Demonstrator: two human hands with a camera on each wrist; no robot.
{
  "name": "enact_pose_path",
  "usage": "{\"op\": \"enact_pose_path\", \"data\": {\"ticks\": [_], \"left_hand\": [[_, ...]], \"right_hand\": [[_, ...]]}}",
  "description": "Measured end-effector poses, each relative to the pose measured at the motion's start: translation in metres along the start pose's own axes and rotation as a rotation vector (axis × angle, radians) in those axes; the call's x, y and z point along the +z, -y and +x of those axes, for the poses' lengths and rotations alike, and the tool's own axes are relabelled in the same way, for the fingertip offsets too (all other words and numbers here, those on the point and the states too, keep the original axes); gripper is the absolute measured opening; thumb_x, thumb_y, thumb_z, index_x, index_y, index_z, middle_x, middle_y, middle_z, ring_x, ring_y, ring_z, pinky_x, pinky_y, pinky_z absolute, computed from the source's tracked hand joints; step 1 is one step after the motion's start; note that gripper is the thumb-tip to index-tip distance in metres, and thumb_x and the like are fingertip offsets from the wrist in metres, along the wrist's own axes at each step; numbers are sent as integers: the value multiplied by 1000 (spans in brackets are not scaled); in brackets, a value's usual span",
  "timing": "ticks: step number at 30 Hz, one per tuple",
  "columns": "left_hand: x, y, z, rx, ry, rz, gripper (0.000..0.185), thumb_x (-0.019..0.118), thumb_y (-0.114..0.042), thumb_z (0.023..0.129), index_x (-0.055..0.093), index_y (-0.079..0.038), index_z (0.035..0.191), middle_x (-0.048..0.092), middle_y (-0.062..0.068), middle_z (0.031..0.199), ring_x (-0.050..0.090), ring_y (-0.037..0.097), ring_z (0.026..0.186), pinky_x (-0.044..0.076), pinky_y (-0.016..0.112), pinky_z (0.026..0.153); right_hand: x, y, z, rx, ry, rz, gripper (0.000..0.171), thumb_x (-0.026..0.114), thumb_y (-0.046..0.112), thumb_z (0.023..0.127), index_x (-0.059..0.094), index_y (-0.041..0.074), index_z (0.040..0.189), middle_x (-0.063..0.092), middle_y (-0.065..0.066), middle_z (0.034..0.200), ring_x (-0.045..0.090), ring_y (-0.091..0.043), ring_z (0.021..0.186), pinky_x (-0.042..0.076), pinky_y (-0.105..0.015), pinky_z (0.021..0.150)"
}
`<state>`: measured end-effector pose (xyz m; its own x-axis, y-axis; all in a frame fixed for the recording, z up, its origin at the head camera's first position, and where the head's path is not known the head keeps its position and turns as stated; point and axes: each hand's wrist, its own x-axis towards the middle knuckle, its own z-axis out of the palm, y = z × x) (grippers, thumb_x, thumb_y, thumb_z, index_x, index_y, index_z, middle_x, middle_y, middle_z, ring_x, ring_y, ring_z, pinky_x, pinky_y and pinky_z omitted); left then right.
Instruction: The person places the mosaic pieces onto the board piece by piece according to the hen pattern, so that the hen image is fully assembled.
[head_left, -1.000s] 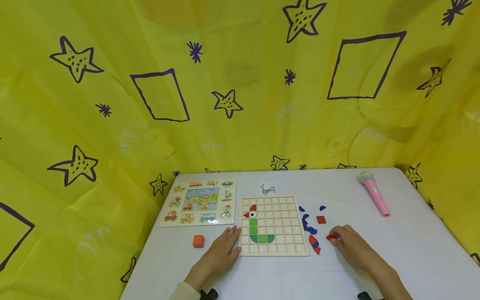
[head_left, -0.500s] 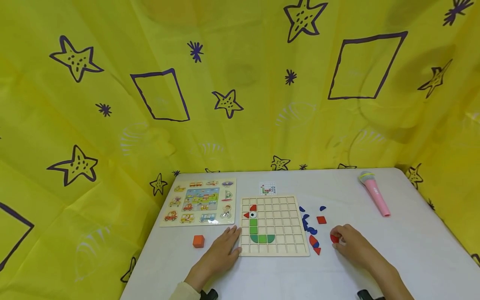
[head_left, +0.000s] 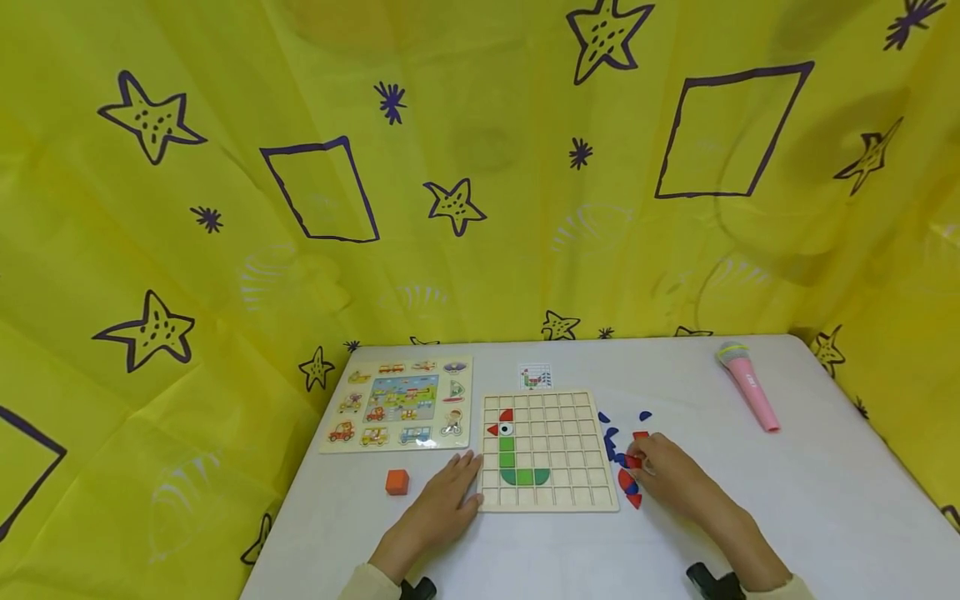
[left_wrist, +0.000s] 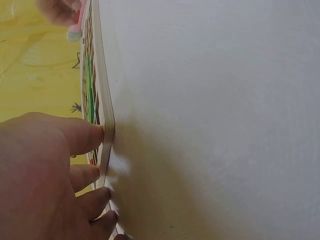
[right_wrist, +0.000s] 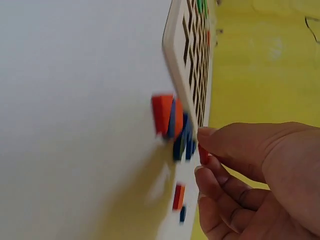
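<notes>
A wooden grid board point(head_left: 566, 454) lies at the middle of the table. Red, white and green pieces in its left squares form a bird-like shape, with a dotted eye piece point(head_left: 506, 430). My left hand point(head_left: 447, 502) rests along the board's left edge, its fingers and thumb touching the side in the left wrist view. Between thumb and fingertips my right hand point(head_left: 670, 472) pinches a small red piece point(right_wrist: 203, 154), held over the loose pieces right of the board. A red square piece point(head_left: 640, 434) is partly hidden behind that hand.
Loose blue pieces point(head_left: 611, 446) and red pieces point(head_left: 627, 479) lie along the board's right side. Behind the board is a small pattern card point(head_left: 535, 377). A vehicle picture puzzle point(head_left: 459, 442), an orange cube point(head_left: 397, 482) and a pink toy microphone point(head_left: 753, 393) stand farther out.
My right hand has moved left and slightly away from me with the red piece, closer to the board. It now partly covers the red square. My left hand has stayed put.
</notes>
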<state>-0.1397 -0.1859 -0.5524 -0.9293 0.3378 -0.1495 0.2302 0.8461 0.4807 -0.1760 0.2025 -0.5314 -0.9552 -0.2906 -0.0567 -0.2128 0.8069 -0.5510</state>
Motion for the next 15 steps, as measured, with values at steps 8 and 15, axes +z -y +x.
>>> {"op": "enact_pose_path", "data": {"ticks": [8,15], "left_hand": [[-1,-1,-1,-7,9,-17,65,55,-35,108,34,-15,167,29,5,174,24,34,161,28,58,128],[-1,-1,0,-5,6,-6,65,55,-36,108,35,-17,167,30,3,174,24,32,162,29,58,128]], "right_hand": [[22,55,29,-114,23,28,18,77,9,96,69,12,112,63,1,105,56,-14,94,57,-32,84],[48,84,59,-248,55,25,10,76,8,97,69,13,102,59,3,96,52,-12,88,53,-29,79]]}}
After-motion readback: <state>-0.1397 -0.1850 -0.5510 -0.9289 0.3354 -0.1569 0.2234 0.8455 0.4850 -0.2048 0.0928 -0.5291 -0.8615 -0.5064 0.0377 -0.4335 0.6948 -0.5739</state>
